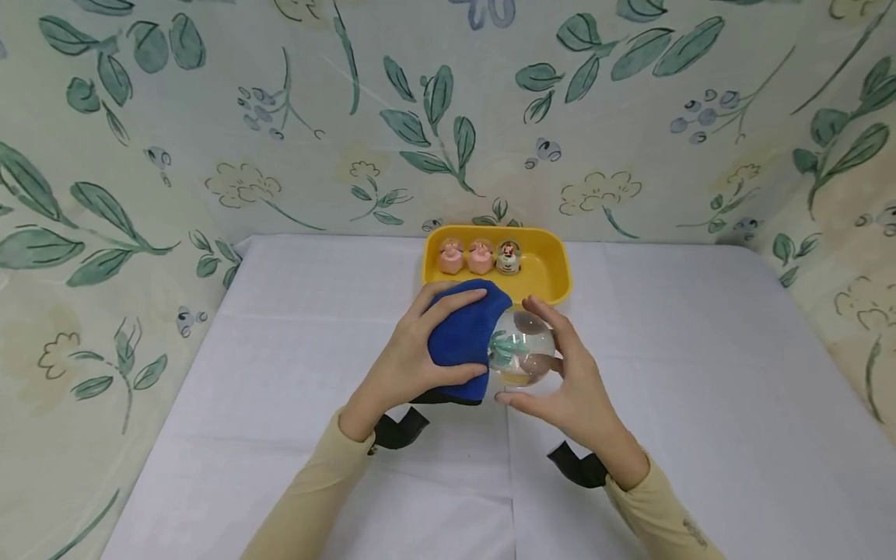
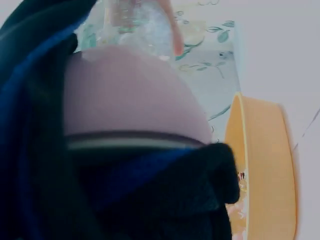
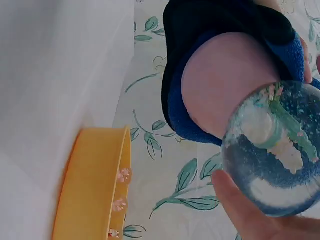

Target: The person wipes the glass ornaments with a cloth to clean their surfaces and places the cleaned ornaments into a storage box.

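Observation:
A clear snow globe [image 1: 526, 369] with a green figure inside is held sideways above the table. My left hand [image 1: 406, 354] grips a blue cloth [image 1: 458, 334] with a dark underside, wrapped about the globe's pink base [image 3: 220, 85]. Around the glass ball curl the fingers and thumb of my right hand [image 1: 577, 381]. Inside the ball, the right wrist view shows green and whitish shapes with glittery specks. In the left wrist view the pink base [image 2: 130, 95] pokes out from dark cloth folds; the left fingers are hidden there.
Behind the hands stands a yellow tray [image 1: 549, 272]. Along its left part sit two pink figurines [image 1: 481, 257] and a small white-and-red one [image 1: 509, 258]. A white cloth [image 1: 231, 389] covers the table, and floral fabric [image 1: 315, 140] hangs behind and at the sides.

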The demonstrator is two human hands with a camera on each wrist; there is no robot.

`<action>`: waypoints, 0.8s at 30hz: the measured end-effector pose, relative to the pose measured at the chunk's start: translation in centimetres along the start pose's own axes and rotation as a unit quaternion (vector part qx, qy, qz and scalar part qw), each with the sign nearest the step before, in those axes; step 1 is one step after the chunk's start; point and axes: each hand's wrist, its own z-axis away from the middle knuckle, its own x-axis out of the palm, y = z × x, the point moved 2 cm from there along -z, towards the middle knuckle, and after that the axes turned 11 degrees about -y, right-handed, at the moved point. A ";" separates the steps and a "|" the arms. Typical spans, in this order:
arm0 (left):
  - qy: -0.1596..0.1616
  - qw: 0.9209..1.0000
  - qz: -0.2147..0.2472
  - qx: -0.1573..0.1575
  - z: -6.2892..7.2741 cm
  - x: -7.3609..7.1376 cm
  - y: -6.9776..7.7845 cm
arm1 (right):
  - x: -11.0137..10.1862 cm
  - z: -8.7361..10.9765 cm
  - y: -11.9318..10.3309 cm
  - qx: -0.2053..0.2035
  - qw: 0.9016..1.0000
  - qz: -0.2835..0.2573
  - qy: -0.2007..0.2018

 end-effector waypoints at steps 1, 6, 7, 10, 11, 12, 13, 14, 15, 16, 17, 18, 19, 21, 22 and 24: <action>0.002 1.000 0.005 0.003 0.0 -0.2 -0.1 | 0.0 0.0 0.0 -0.023 1.000 0.014 -0.015; -0.017 0.999 0.028 0.010 -0.2 -0.4 0.0 | -0.7 -0.1 0.3 -0.110 0.990 0.083 -0.022; -0.023 0.999 0.029 0.010 -0.2 -0.3 0.1 | -0.9 -0.1 0.5 -0.119 0.989 0.087 -0.015; -0.031 0.999 0.020 0.006 -0.1 0.1 0.2 | -1.1 -0.2 0.8 -0.130 0.988 0.080 0.004; -0.031 0.999 0.015 0.006 -0.1 0.2 0.3 | -1.1 -0.2 1.0 -0.124 0.989 0.074 0.009; -0.029 1.000 0.007 0.005 0.0 0.4 0.3 | -1.0 -0.2 1.1 -0.114 0.991 0.067 0.015; -0.026 1.000 -0.001 0.003 0.0 0.5 0.4 | -0.9 -0.2 1.2 -0.101 0.993 0.054 0.020; -0.022 1.000 -0.012 0.004 0.1 0.6 0.4 | -0.8 -0.2 1.3 -0.086 0.995 0.037 0.026; -0.017 1.000 -0.026 0.005 0.1 0.7 0.5 | -0.6 -0.2 1.4 -0.068 0.997 0.016 0.033; -0.012 0.999 -0.044 0.011 0.1 0.8 0.6 | -0.5 -0.2 1.5 -0.046 0.998 -0.004 0.040; -0.006 0.998 -0.062 0.018 0.1 0.9 0.7 | -0.3 -0.2 1.5 -0.022 0.998 -0.032 0.047; 0.001 0.997 -0.079 0.025 0.0 1.0 0.9 | -0.2 -0.3 1.6 0.004 0.997 -0.060 0.052; 0.008 0.995 -0.093 0.031 0.0 1.0 1.0 | -0.1 -0.3 1.6 0.027 0.995 -0.083 0.057; 0.014 0.994 -0.107 0.037 -0.1 1.1 1.1 | 0.0 -0.2 1.5 0.071 0.990 -0.110 0.056; 0.013 0.994 -0.105 0.038 -0.1 1.1 1.1 | 0.0 -0.2 1.4 0.087 0.988 -0.116 0.050; 0.009 0.996 -0.087 0.031 -0.1 1.0 0.8 | -0.2 -0.1 1.3 0.095 0.989 -0.113 0.024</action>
